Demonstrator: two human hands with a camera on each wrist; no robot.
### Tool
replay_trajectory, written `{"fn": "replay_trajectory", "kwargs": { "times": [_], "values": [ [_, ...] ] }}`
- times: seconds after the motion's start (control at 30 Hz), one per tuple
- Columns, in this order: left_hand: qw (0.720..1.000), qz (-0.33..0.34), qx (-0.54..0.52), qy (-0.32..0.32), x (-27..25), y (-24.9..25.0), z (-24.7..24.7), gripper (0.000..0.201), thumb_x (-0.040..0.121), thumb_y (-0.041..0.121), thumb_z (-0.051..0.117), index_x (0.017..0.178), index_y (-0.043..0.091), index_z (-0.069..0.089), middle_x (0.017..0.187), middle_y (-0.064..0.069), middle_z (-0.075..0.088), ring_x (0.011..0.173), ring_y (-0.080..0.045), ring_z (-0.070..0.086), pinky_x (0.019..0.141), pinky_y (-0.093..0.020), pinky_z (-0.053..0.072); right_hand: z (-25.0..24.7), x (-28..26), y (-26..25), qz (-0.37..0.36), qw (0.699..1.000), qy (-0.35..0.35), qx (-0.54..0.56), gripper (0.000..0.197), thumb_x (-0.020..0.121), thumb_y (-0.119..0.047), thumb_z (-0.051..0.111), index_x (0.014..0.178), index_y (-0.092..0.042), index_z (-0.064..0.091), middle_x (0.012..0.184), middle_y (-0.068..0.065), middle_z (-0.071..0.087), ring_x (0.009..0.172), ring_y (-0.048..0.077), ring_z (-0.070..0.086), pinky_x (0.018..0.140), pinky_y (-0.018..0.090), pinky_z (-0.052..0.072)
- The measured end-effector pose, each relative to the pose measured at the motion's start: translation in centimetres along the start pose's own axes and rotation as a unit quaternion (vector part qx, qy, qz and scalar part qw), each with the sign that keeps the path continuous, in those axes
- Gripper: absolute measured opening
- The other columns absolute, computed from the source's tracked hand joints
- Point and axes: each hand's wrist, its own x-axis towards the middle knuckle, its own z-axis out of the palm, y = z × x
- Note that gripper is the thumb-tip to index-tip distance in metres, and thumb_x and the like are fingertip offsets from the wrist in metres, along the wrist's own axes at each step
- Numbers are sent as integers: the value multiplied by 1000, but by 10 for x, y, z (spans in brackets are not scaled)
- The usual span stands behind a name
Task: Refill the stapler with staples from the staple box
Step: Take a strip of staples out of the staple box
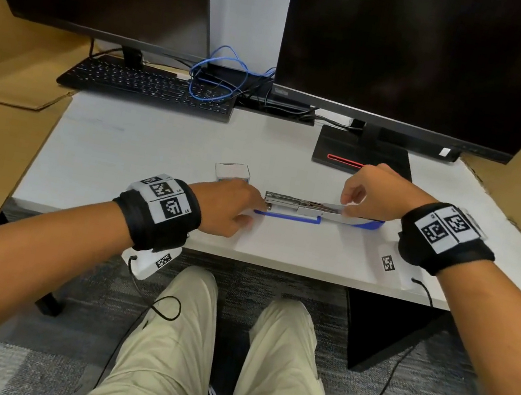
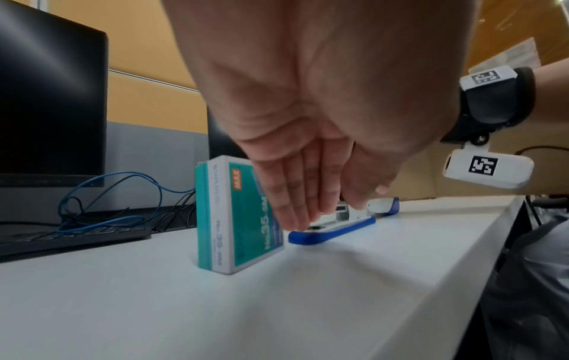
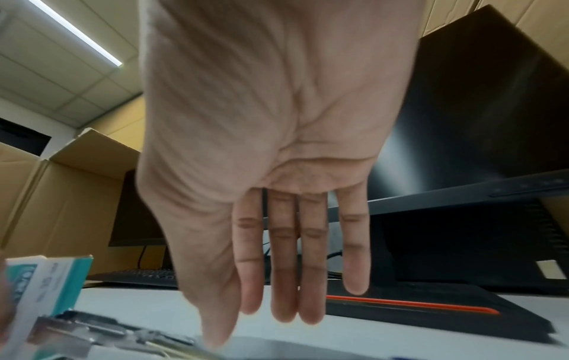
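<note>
My left grip (image 1: 233, 208), fingers straight, presses the stapler (image 1: 319, 212) front; my right grip (image 1: 374, 193) pinches its lid. The staple box (image 1: 232, 173) stands at eleven o'clock on the surface (image 1: 154, 161).

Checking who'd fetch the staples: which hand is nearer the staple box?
Left. The left hand lies just in front of the staple box, its fingers at the stapler's front end. The right hand is farther off, at the stapler's rear.
</note>
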Motion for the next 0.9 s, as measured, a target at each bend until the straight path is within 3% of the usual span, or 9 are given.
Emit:
{"fn": "replay_trajectory", "kwargs": {
  "times": [0.07, 0.17, 0.27, 0.43, 0.67, 0.77, 0.9],
  "values": [
    [997, 6, -15, 72, -2, 0, -10, 32, 90, 20, 55, 120, 15, 67, 114, -4, 70, 100, -20, 63, 90, -29, 49, -5, 3, -10, -24, 999, 24, 15, 19, 81, -27, 76, 98, -19, 75, 94, -3, 73, 85, 12, 68, 83, 31, 59],
    [984, 4, -23, 174, -4, -2, -28, 14, 84, 17, 63, 91, 12, 74, 86, -2, 74, 72, -15, 63, 74, -35, 57, -12, 10, -36, -72, 996, 43, 36, 22, 82, -26, 76, 101, -15, 74, 96, -3, 73, 86, 11, 69, 82, 24, 56],
    [973, -78, -4, 216, -3, -13, -44, 13, 79, 24, 72, 86, 14, 68, 82, 1, 68, 76, -18, 60, 71, -35, 55, -17, 22, -67, -113, 992, 43, 38, 24, 83, -28, 76, 103, -14, 74, 96, -2, 75, 88, 12, 70, 83, 28, 58],
    [970, -181, -20, 159, -2, -32, -51, 35, 67, 33, 84, 92, 14, 69, 92, -4, 69, 89, -22, 61, 79, -42, 56, -22, 46, -115, -171, 983, 45, 38, 27, 83, -31, 75, 103, -13, 74, 96, 0, 76, 87, 13, 70, 83, 25, 55],
    [970, -196, -33, 141, 0, -34, -55, 36, 66, 35, 85, 90, 11, 77, 89, -5, 76, 88, -22, 58, 86, -42, 54, -23, 71, -151, -209, 977, 45, -1, 28, 83, -32, 74, 104, -14, 77, 97, 2, 76, 82, 14, 64, 83, 35, 58],
    [968, -204, -38, 142, -1, -35, -54, 39, 66, 36, 85, 93, 10, 76, 89, -6, 74, 88, -22, 58, 86, -42, 55, -22, 78, -154, -207, 977, 41, -33, 30, 83, -33, 74, 107, -14, 78, 100, 3, 76, 81, 12, 57, 78, 30, 55],
    [968, -201, -43, 145, -1, -33, -53, 34, 67, 32, 85, 90, 9, 76, 89, -7, 74, 84, -20, 56, 82, -40, 56, -22, 82, -154, -188, 982, 13, -22, 26, 83, -30, 75, 104, -15, 79, 101, 3, 76, 84, 13, 63, 74, 24, 52]
  ]
}}
